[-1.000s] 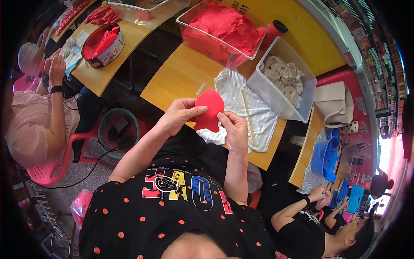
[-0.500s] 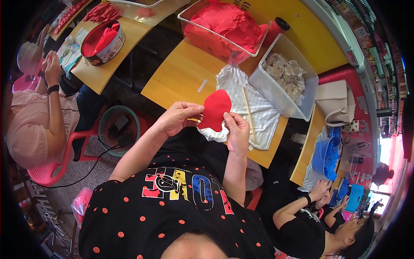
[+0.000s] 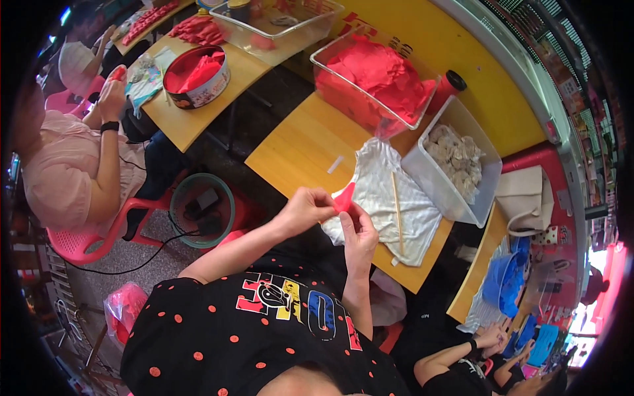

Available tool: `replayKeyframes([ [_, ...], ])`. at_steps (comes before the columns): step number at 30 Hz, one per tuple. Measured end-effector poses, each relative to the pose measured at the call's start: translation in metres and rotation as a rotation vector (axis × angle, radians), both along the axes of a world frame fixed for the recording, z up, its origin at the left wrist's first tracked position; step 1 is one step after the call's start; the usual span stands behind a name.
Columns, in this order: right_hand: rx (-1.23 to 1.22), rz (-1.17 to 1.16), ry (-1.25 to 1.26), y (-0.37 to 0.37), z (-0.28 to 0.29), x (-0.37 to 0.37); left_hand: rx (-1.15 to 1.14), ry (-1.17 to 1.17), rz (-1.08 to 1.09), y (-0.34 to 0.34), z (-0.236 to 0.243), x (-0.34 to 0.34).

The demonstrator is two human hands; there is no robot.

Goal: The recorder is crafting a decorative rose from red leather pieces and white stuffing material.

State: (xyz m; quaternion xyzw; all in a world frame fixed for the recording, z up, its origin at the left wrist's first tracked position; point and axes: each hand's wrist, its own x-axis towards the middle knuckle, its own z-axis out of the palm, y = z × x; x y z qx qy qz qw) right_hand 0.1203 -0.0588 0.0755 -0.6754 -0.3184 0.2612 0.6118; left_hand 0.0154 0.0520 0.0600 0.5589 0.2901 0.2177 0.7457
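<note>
While left hand [image 3: 305,211] and right hand [image 3: 360,239], grips closed, pinch a red piece [image 3: 344,196], it looks partly folded. A red heap [image 3: 383,69] seems unworked.

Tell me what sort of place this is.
Likely a small handcraft workshop: a clear bin heaped with red pieces, a red piece held in left hand and right hand, and a co-worker seated beside a second wooden table.

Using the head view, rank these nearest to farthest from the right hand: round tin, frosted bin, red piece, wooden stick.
1. Red piece: directly at the right hand.
2. Wooden stick: just right, on the white cloth.
3. Frosted bin: farther right, past the cloth.
4. Round tin: far upper left, on another table.
</note>
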Motion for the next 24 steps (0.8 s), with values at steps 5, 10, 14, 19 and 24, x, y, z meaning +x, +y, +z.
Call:
replayKeyframes([
  [5,-0.096,-0.04,-0.042,-0.003,-0.01,-0.001,0.146,0.057,-0.072,-0.008,0.011,-0.001],
  [10,-0.075,-0.045,-0.164,0.003,-0.004,-0.001,-0.032,0.026,-0.066,-0.005,-0.007,-0.001],
  [14,-0.052,-0.058,-0.2,0.003,-0.002,-0.001,-0.072,-0.046,-0.015,-0.01,-0.013,0.003],
  [19,-0.067,-0.116,-0.328,-0.002,-0.012,0.009,-0.15,-0.16,0.047,-0.007,-0.007,-0.003],
  [24,0.053,-0.087,-0.394,0.0,-0.006,0.008,0.039,-0.036,0.105,0.003,0.003,-0.005],
])
